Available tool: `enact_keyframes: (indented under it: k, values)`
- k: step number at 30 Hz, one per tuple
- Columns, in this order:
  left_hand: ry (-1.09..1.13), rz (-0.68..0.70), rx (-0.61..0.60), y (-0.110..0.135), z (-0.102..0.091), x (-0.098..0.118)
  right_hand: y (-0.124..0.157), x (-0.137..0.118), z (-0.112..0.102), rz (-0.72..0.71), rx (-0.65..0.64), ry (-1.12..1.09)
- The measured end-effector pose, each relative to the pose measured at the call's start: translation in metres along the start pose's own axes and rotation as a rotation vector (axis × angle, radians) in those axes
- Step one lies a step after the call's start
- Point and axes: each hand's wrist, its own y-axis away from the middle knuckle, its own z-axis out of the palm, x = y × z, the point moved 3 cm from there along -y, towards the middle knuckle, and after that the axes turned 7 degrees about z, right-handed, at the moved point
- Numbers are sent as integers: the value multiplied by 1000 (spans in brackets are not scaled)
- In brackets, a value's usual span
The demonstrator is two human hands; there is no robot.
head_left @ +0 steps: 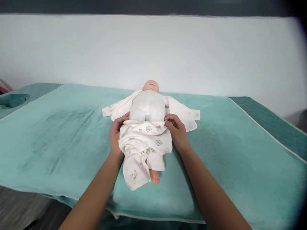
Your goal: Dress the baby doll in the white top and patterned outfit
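Observation:
A baby doll [148, 105] lies on its back on a teal towel [59, 134], head towards the wall. White printed trousers [141, 143] cover its legs; one bare foot [154, 177] sticks out at the near end. An open white printed top [184, 113] lies spread under its body. My left hand [116, 134] grips the trousers' waistband at the doll's left side. At the other side, my right hand [176, 131] pinches the same waistband. Both hands are closed on the fabric at the doll's waist.
The towel covers a padded table with a raised pad [155, 198] at the near edge. A white wall [153, 51] runs behind. A folded dark green cloth [13, 99] lies at the far left. Darker green bedding [271, 121] shows at the right.

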Motion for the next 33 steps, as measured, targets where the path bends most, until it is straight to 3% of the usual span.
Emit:
enact_keyframes:
  k: [5, 9, 12, 15, 19, 23, 27, 31, 33]
  values:
    - [-32, -42, -114, 6, -18, -2, 4, 1, -5, -69, -203, 105]
    - [-67, -88, -201, 7, -28, -5, 6, 1, -5, -216, -185, 290]
    - [-90, -73, -290, 1, -25, -1, 4, -5, -3, -263, -196, 300]
    - [-252, -47, -274, -18, -17, 8, -9, -18, -2, -263, -181, 341]
    - [-626, 25, -168, -61, 1, 8, -46, -25, 0, -149, -44, 493]
    - [-577, -4, -101, -93, 16, -22, -80, -5, 5, 40, 48, 281]
    - [-437, -131, -188, -93, 12, -52, -83, 17, 10, 248, -53, 12]
    - [-440, -160, -316, -86, 1, -47, -77, 14, 5, 357, -176, -119]
    - [-396, -246, -380, -83, -4, -43, -76, 10, 0, 380, -281, -140]
